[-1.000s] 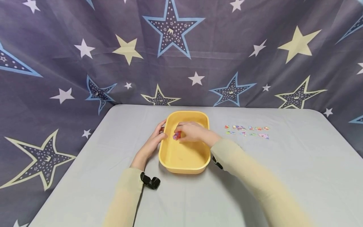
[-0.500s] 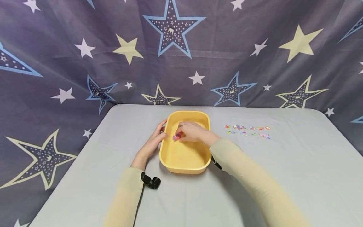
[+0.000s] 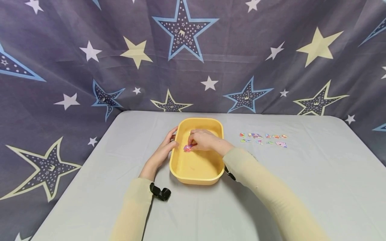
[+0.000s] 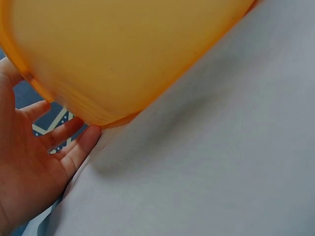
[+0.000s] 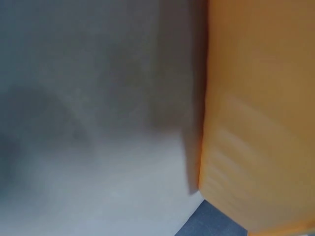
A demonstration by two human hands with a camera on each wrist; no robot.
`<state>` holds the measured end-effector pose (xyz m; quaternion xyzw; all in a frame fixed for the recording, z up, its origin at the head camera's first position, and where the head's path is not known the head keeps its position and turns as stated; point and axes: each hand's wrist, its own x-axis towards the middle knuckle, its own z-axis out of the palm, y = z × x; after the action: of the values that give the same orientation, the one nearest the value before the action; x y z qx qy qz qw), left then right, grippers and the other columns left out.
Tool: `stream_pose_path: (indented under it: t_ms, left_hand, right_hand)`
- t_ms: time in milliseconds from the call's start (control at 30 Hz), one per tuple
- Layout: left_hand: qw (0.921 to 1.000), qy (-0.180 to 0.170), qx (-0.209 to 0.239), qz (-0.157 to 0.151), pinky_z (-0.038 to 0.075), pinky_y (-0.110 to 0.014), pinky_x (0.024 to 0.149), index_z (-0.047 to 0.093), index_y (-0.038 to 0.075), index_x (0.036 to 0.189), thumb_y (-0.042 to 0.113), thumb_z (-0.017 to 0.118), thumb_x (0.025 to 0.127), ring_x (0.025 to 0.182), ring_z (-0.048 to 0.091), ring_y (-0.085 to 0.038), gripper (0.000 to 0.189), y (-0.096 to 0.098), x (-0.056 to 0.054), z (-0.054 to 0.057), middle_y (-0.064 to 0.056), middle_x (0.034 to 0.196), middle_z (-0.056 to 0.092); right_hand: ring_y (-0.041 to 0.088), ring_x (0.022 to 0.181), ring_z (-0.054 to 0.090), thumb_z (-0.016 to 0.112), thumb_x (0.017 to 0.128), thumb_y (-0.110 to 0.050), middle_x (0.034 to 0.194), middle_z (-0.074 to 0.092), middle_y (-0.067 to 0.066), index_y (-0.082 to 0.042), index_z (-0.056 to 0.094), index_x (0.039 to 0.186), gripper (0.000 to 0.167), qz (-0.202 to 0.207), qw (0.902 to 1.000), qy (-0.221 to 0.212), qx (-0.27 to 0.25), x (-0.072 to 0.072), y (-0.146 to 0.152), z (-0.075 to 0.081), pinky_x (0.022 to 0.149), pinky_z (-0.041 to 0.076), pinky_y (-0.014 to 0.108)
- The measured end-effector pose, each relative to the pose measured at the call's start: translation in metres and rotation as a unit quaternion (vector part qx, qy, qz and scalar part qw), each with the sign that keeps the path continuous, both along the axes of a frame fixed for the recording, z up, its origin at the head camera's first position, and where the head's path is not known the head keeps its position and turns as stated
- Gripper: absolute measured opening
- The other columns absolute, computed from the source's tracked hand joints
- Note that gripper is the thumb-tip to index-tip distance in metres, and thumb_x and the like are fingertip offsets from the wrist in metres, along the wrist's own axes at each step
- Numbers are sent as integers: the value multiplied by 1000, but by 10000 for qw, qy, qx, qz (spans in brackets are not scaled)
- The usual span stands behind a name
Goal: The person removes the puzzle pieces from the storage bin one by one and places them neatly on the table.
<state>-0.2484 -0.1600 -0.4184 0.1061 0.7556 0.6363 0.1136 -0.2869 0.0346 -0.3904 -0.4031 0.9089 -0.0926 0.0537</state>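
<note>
A yellow plastic bin point(image 3: 196, 167) stands on the grey-covered table. My right hand point(image 3: 204, 139) reaches down into it and pinches a small pink-and-purple piece point(image 3: 187, 148), its exact kind too small to tell. My left hand point(image 3: 163, 150) rests against the bin's left side, thumb at the rim. In the left wrist view, the fingers point(image 4: 81, 147) of that hand are spread and fairly straight, with tips touching the outer wall. The right wrist view has only the bin's outer wall point(image 5: 256, 108) and tablecloth; the right hand is hidden there.
Several small, flat, colourful cut-out pieces point(image 3: 280, 144) lie in two rough rows on the table, right of the bin. A dark curtain with stars point(image 3: 187, 80) hangs behind the table point(image 3: 316, 180).
The pink-and-purple piece has turned and moved slightly lower in the bin, with my right fingers drawn closer together on it. My left hand and the bin stay in place.
</note>
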Motion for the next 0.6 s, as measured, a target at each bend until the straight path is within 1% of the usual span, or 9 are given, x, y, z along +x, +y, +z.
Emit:
stream_pose_path:
  t_ms: [67, 133, 367, 500, 600]
  left_hand:
    - [10000, 34, -11, 54, 35, -34, 92, 23, 27, 143, 9, 45, 78, 116, 41, -30, 71, -2, -4, -7, -17, 130, 35]
    - [9999, 44, -12, 98, 36, -35, 92, 23, 27, 143, 10, 45, 77, 114, 42, -29, 71, -2, -5, -9, -16, 129, 36]
    - [9999, 78, -31, 71, 34, -38, 95, 23, 27, 143, 13, 45, 78, 115, 41, -28, 70, -2, -5, -8, -16, 130, 36]
    - [9999, 80, -31, 57, 35, -37, 94, 23, 27, 143, 13, 45, 79, 116, 41, -28, 69, -2, -4, -8, -17, 130, 36]
    - [9999, 90, -33, 64, 35, -38, 94, 22, 26, 144, 13, 44, 79, 116, 41, -28, 69, -1, -4, -8, -17, 130, 36]
  right_hand:
    - [14, 90, 52, 69, 78, -30, 94, 56, -3, -18, 69, 93, 20, -5, 10000, 17, 6, 0, 0, 0, 86, 40, 31]
    - [14, 90, 52, 69, 78, -32, 94, 56, -3, -18, 69, 93, 21, 3, 10000, 41, 8, 0, 0, 0, 86, 40, 31]
    - [13, 90, 53, 68, 78, -34, 94, 55, -4, -18, 70, 93, 22, -38, 10000, -5, 21, 1, 2, 2, 86, 41, 29]
    - [12, 88, 53, 67, 79, -34, 95, 56, -4, -17, 69, 94, 22, -194, 9997, -141, -99, 3, 5, 5, 83, 42, 28]
    - [11, 85, 54, 66, 81, -31, 93, 59, -4, -15, 67, 94, 21, -271, 9991, -179, -267, 4, 6, 8, 80, 43, 26]
